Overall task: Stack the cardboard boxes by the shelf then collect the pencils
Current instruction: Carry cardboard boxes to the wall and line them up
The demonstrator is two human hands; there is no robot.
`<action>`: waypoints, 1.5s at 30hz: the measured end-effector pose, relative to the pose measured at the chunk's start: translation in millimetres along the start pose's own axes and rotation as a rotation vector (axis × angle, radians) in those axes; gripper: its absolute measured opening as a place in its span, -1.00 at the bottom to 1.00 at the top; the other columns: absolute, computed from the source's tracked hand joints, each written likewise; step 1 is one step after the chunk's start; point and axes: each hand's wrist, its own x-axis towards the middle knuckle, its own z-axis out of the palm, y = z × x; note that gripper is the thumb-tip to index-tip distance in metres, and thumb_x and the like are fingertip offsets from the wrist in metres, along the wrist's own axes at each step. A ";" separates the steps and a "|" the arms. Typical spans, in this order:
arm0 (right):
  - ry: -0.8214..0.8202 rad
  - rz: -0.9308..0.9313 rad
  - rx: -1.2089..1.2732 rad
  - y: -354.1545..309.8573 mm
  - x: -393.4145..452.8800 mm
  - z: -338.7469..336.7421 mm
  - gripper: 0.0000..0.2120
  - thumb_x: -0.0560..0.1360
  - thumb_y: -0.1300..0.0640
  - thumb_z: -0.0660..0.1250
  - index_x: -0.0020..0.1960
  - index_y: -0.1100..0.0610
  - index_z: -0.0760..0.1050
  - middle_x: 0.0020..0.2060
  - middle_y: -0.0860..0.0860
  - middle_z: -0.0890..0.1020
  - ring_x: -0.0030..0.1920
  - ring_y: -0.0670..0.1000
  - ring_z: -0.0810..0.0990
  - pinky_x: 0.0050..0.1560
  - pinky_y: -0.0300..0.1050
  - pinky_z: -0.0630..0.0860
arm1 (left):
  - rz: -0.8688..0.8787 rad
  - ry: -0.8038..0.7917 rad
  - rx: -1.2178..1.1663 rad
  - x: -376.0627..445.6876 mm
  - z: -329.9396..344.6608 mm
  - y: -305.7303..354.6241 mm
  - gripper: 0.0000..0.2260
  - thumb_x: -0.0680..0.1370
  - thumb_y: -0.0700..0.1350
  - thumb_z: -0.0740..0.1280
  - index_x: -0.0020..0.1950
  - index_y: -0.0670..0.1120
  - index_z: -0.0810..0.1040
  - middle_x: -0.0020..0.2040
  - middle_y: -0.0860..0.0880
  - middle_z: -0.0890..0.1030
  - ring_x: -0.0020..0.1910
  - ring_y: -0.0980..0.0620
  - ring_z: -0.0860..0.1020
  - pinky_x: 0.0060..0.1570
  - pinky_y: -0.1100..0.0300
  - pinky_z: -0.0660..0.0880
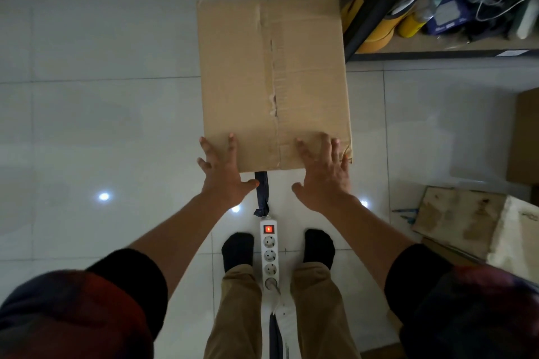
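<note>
Both hands are reaching with fingers spread over the near edge of the large flat brown cardboard box (274, 81), the left hand (223, 172) at its near-left corner and the right hand (323, 175) at its near-right (contact is hard to judge). It is lying on the pale tiled floor (102, 114), just beside the dark metal shelf (437, 51). A white power strip (269, 253) is lying between the person's feet.

I stand in what looks like a storeroom: pale tiled floor (116, 114), a metal shelf (431, 52) crammed with cans and cables at far right, a power strip (270, 253) between my feet, plywood scraps (460, 216) near right.
</note>
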 end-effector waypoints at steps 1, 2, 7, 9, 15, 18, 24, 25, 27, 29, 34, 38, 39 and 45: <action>-0.017 -0.002 -0.015 0.1 2.7 -2.5 -0.06 0.49 -0.15 0.33 0.57 -0.17 -0.31 0.53 0.18 -0.36 0.54 0.29 -0.29 0.53 0.25 -0.15 | 0.004 -0.013 0.003 3.7 -3.9 0.8 0.03 0.46 0.09 0.49 0.57 0.13 -0.29 0.49 -0.21 -0.49 0.49 -0.46 -0.23 0.43 -0.26 0.11; -0.029 -0.006 -0.021 0.3 4.1 -4.3 -0.05 0.51 -0.13 0.32 0.56 -0.18 -0.35 0.52 0.18 -0.40 0.53 0.29 -0.31 0.53 0.25 -0.15 | 0.007 -0.021 0.002 5.7 -6.5 1.0 0.04 0.45 0.10 0.49 0.57 0.13 -0.29 0.48 -0.21 -0.49 0.49 -0.46 -0.24 0.43 -0.26 0.09; -0.008 -0.020 0.001 3.4 32.7 -22.2 -0.05 0.50 -0.07 0.34 0.55 -0.20 -0.34 0.52 0.15 -0.39 0.54 0.27 -0.31 0.54 0.24 -0.12 | 0.031 0.006 -0.002 32.2 -26.3 12.5 0.05 0.42 0.12 0.51 0.58 0.13 -0.26 0.49 -0.19 -0.48 0.49 -0.46 -0.24 0.44 -0.26 0.06; -0.010 -0.022 -0.003 4.5 47.5 -33.5 -0.05 0.51 -0.07 0.34 0.56 -0.19 -0.34 0.53 0.15 -0.38 0.54 0.27 -0.31 0.54 0.22 -0.14 | 0.061 0.047 0.008 45.3 -35.3 17.6 0.03 0.42 0.14 0.50 0.60 0.10 -0.20 0.51 -0.21 -0.45 0.50 -0.45 -0.21 0.46 -0.25 0.03; 0.025 -0.009 0.029 18.0 102.7 -79.6 -0.10 0.49 -0.09 0.37 0.58 -0.18 -0.19 0.57 0.14 -0.25 0.56 0.27 -0.21 0.54 0.24 -0.03 | 0.259 0.071 0.084 84.7 -65.8 33.7 -0.10 0.43 0.16 0.47 0.59 0.05 0.00 0.55 -0.12 -0.36 0.55 -0.30 -0.19 0.50 -0.22 0.07; 0.042 0.001 0.019 14.5 109.1 -90.1 -0.13 0.48 -0.07 0.36 0.59 -0.15 -0.13 0.57 0.14 -0.23 0.56 0.26 -0.19 0.53 0.27 -0.05 | 0.271 0.110 0.192 81.7 -65.4 46.8 -0.21 0.49 0.09 0.42 0.58 0.02 0.03 0.57 -0.13 -0.29 0.52 -0.35 -0.25 0.45 -0.23 0.14; 0.125 0.045 -0.053 8.7 75.6 -56.6 -0.08 0.50 -0.01 0.32 0.59 -0.04 -0.27 0.55 0.21 -0.28 0.56 0.27 -0.18 0.51 0.24 -0.07 | 0.223 0.113 0.475 58.5 -22.7 51.3 -0.06 0.54 0.09 0.32 0.55 0.00 -0.40 0.53 -0.14 -0.44 0.50 -0.34 -0.34 0.46 -0.28 -0.04; 0.091 0.046 -0.054 12.1 73.1 -51.2 -0.03 0.50 -0.02 0.32 0.57 -0.05 -0.35 0.54 0.20 -0.34 0.56 0.27 -0.23 0.51 0.25 -0.08 | 0.212 0.102 0.491 57.5 -18.1 50.4 -0.03 0.54 0.11 0.32 0.52 0.01 -0.46 0.51 -0.13 -0.48 0.49 -0.34 -0.37 0.46 -0.30 -0.06; 0.043 0.031 -0.059 19.5 74.3 -47.6 0.02 0.50 -0.04 0.32 0.53 -0.07 -0.47 0.50 0.19 -0.43 0.54 0.25 -0.31 0.53 0.24 -0.12 | 0.203 0.096 0.513 59.3 -16.2 50.4 0.00 0.53 0.14 0.32 0.47 0.02 -0.53 0.49 -0.12 -0.52 0.47 -0.33 -0.41 0.46 -0.31 -0.09; 0.030 0.011 -0.058 23.2 78.8 -50.0 0.03 0.50 -0.07 0.32 0.52 -0.07 -0.50 0.49 0.19 -0.45 0.53 0.25 -0.35 0.53 0.22 -0.16 | 0.197 0.076 0.518 63.2 -21.6 51.8 0.00 0.53 0.16 0.31 0.46 0.04 -0.54 0.48 -0.11 -0.53 0.47 -0.32 -0.43 0.48 -0.30 -0.11; -0.002 0.010 -0.054 20.3 89.4 -61.2 0.06 0.49 -0.13 0.34 0.52 -0.06 -0.51 0.49 0.19 -0.46 0.52 0.26 -0.36 0.53 0.19 -0.19 | 0.205 0.018 0.557 71.8 -40.8 56.0 -0.03 0.54 0.19 0.29 0.49 0.06 -0.51 0.49 -0.07 -0.53 0.49 -0.29 -0.40 0.50 -0.26 -0.10; -0.031 0.011 -0.065 23.5 99.8 -71.3 0.06 0.49 -0.12 0.33 0.51 -0.07 -0.51 0.49 0.18 -0.45 0.53 0.25 -0.35 0.52 0.20 -0.21 | 0.200 -0.022 0.547 78.9 -50.9 65.3 -0.05 0.54 0.19 0.28 0.50 0.08 -0.48 0.50 -0.05 -0.51 0.50 -0.28 -0.40 0.49 -0.22 -0.12; -0.038 0.010 -0.069 24.5 100.7 -72.2 0.06 0.49 -0.12 0.33 0.51 -0.08 -0.52 0.49 0.18 -0.45 0.53 0.25 -0.35 0.52 0.19 -0.21 | 0.199 -0.033 0.544 80.0 -51.7 66.5 -0.04 0.54 0.19 0.29 0.50 0.09 -0.49 0.50 -0.04 -0.51 0.50 -0.27 -0.40 0.49 -0.21 -0.13; -0.034 -0.021 -0.082 36.3 112.7 -82.0 0.04 0.49 -0.14 0.35 0.52 -0.15 -0.48 0.52 0.13 -0.42 0.54 0.23 -0.34 0.52 0.19 -0.21 | 0.220 -0.084 0.432 87.5 -55.9 68.9 -0.05 0.53 0.20 0.30 0.51 0.12 -0.46 0.50 0.00 -0.50 0.48 -0.25 -0.43 0.52 -0.17 -0.06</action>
